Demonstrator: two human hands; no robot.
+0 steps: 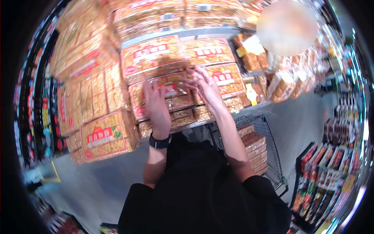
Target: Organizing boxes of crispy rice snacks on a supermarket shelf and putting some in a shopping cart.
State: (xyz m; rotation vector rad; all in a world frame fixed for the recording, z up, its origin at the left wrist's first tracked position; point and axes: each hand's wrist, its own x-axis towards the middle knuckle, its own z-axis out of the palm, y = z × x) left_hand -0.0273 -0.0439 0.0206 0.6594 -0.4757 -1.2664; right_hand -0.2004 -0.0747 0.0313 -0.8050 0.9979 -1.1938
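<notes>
Clear packs of golden-brown snack bars with red labels fill the shelf in front of me. My left hand [156, 105], with a dark watch on its wrist, lies flat against a pack in the middle stack [175, 89], fingers pointing up. To its right, my right hand [206, 86] has its fingers spread and curled over the top edge of the same stack, next to another labelled pack [228, 77]. Above both hands sits a larger pack [151, 54]. Neither hand has lifted a pack off the shelf.
A wire shopping cart [269, 148] with several stacked packs of the same snack stands at my right. More packs are piled on the left [103, 136]. Bagged baked goods [284, 84] hang at the right. A dark product rack [331, 171] stands at the lower right.
</notes>
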